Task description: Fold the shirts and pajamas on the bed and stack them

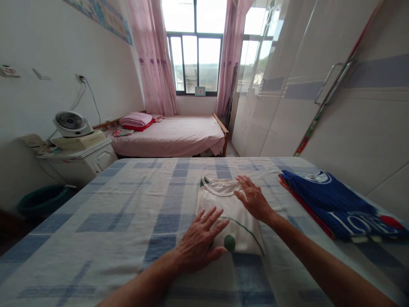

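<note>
Because the folded white shirt (231,211) lies loose on the bed (111,200), left hand (201,239) and right hand (254,199), both spread, presumably keep its fabric flat.

Shirt (236,226), centre: white, thin green line, solid green dot.
Tablecloth-like sheet (111,256), lower frame: white, blue blocks and stripes.
Folded cloth (338,204), right: deep blue, white lettering, red patch.
Curtains (156,47), top centre: pink, purple flowers.
Far bedspread (179,134), above centre: pink.
Wardrobe (294,64), upper right: white, greyish-lilac bands.
</note>
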`<control>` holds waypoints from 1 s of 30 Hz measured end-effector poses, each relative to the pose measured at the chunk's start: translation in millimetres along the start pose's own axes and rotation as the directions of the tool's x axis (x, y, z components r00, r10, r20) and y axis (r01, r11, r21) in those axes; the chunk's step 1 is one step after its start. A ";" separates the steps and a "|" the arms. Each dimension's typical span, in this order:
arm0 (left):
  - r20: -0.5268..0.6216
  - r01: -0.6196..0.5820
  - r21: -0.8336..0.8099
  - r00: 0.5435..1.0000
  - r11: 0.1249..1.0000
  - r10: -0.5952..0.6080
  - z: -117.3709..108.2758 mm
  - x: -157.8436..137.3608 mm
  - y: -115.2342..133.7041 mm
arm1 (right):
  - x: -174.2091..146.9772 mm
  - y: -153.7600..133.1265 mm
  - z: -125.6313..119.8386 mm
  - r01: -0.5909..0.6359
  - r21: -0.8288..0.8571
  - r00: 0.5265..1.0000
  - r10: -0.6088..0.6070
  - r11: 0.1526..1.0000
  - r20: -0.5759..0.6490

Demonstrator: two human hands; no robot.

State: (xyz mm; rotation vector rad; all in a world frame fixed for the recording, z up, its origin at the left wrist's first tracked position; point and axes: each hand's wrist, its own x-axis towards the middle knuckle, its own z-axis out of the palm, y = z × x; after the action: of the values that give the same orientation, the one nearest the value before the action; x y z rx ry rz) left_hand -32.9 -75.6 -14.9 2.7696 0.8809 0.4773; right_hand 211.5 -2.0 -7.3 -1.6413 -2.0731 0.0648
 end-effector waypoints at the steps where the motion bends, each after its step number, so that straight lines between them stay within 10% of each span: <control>1: 0.022 -0.002 0.008 1.000 1.000 0.002 1.5 -0.9 -4.8 | -12.2 -6.1 2.6 0.087 0.004 0.995 -0.087 0.996 0.054; 4: 0.061 -0.029 0.013 0.998 1.000 0.028 3.9 -4.2 -12.9 | -41.9 -5.1 10.8 0.184 -0.013 0.961 -0.177 0.983 0.214; 10: 0.036 -0.029 0.101 0.999 0.995 0.025 -4.4 -8.8 -13.0 | -55.5 29.9 -3.0 -0.065 -0.086 0.983 0.079 0.994 0.165; 16: -0.132 0.051 0.097 0.991 0.994 -0.037 -14.4 -9.5 -13.7 | -99.1 -35.0 -47.8 -0.239 0.332 0.970 0.243 0.913 0.029; 21: -0.337 0.218 0.011 0.920 0.976 -0.202 -15.5 -7.2 -10.7 | -134.3 -97.7 -50.6 -0.607 0.690 0.758 0.024 0.394 0.652; 26: -0.443 0.109 0.075 0.894 0.991 -0.065 -11.2 -8.5 -9.5 | -109.4 -112.7 -11.1 -0.528 0.813 0.814 0.125 -0.246 0.567; 30: -0.431 -0.043 0.229 0.891 0.972 0.141 -8.4 -9.2 -12.6 | -76.8 -110.2 7.3 -0.340 0.864 0.770 0.417 -0.371 0.482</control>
State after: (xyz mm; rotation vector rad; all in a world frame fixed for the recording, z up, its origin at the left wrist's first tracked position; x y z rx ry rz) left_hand -49.6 -70.2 -12.8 2.9587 0.9375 1.1343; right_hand 121.1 -101.5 -3.7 -0.9456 -0.4586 1.5167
